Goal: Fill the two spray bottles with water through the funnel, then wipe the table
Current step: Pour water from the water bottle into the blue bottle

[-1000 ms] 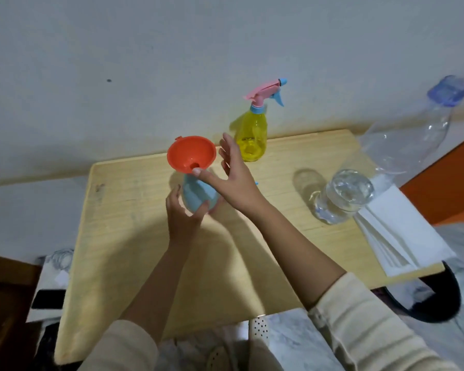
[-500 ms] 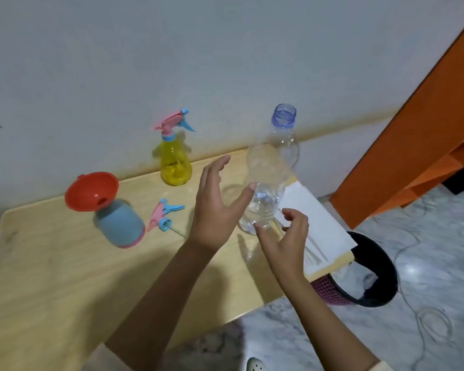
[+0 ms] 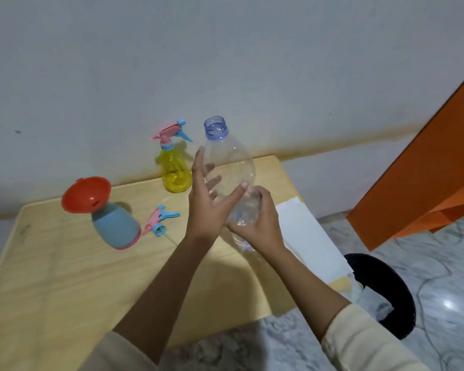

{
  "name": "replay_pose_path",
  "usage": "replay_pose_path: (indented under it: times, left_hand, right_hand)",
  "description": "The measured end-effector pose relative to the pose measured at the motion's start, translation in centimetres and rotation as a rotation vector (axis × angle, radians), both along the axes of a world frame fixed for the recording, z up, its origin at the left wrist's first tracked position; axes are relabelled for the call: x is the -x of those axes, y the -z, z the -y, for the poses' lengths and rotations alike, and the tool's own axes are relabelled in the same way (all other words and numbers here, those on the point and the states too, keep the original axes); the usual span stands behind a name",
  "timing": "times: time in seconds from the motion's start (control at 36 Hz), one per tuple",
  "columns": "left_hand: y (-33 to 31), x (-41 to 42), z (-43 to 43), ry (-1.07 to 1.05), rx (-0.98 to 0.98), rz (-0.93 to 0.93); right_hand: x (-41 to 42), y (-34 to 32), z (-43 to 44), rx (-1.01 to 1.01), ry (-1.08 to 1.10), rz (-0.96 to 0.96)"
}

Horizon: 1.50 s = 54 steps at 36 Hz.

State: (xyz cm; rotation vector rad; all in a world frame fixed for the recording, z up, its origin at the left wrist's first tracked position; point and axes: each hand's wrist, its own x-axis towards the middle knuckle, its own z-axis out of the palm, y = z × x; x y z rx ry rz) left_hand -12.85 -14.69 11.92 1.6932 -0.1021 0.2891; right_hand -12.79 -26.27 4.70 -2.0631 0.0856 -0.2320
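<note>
Both hands are now closing on the clear bottle (image 3: 229, 162), where half a second ago they were only reaching toward it with fingers spread. The left hand (image 3: 206, 207) is wrapping the bottle's middle, thumb across the front and fingers showing through the plastic behind; the right hand (image 3: 261, 223) is curling round its lower part. The bottle is standing roughly upright near the right end of the bench (image 3: 65, 277), its blue neck uncapped (whether its base is touching the wood I cannot tell). At the left, the blue spray bottle (image 3: 117, 230) is sitting headless with the red funnel (image 3: 86, 195) resting in its neck, and its pink and blue spray head (image 3: 160, 219) is lying just beside it. The yellow spray bottle (image 3: 176, 174) is standing by the wall, its trigger head on. White sheets (image 3: 310, 236) are lying at the bench's right edge, just beside the right hand.
</note>
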Motion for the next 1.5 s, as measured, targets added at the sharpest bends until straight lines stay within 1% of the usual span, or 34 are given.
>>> replay_pose_path:
  times: [0.14, 0.25, 0.36, 0.44, 0.56, 0.75, 1.08, 1.39, 1.5]
  left_hand:
    - [0.1, 0.9, -3.2, -0.080, 0.198, -0.048]
    - [0.3, 1.5, -5.0, -0.188, 0.312, -0.100]
    - [1.0, 2.0, -6.3, -0.322, 0.426, -0.152]
    - [1.4, 2.1, -7.0, -0.387, 0.566, -0.202]
    - [1.9, 2.4, -7.7, -0.423, 0.700, -0.253]
    - [2.3, 2.1, -7.9, -0.399, 0.833, -0.266]
    - [1.9, 1.7, -7.6, -0.380, 0.956, -0.291]
    - [2.4, 0.8, -7.6, -0.389, 1.001, -0.232]
    - [2.6, 0.7, -7.6, -0.361, 1.069, -0.274]
  right_hand:
    - [-0.1, -1.3, -1.5, 0.100, -0.163, 0.035]
    - [-0.2, -3.0, -3.0, 0.285, -0.299, -0.027]
    - [-0.1, -4.6, -4.6, 0.469, -0.374, -0.083]
    - [0.0, -5.4, -5.6, 0.576, -0.400, -0.122]
    - [0.2, -6.4, -6.6, 0.706, -0.397, -0.135]
    - [-0.1, -8.1, -7.2, 0.874, -0.387, -0.126]
    - [-0.2, -10.3, -7.7, 0.987, -0.361, -0.105]
    - [-0.2, -11.5, -7.9, 1.031, -0.347, -0.075]
    - [-0.2, -11.6, -7.8, 1.045, -0.335, -0.056]
